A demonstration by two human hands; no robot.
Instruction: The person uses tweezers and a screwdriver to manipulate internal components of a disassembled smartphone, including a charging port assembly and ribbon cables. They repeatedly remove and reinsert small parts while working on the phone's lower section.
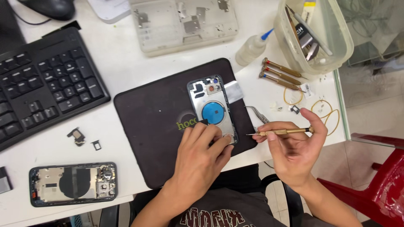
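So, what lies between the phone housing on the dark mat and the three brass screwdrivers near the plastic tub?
In the head view, only bare white table lies between the phone housing and the three screwdrivers; the grey tab sticks out beside the housing.

left hand (201, 157): palm down, fingers pressing | right hand (294, 147): pinching closed

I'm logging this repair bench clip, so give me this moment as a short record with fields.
Left hand: left hand presses on the lower end of the opened phone housing
Right hand: right hand holds a brass screwdriver, tip pointing at the housing, not touching
Work surface: dark mat on a white table
Beside mat: tweezers, three more screwdrivers, squeeze bottle
Front left: second opened phone
Far left: black keyboard
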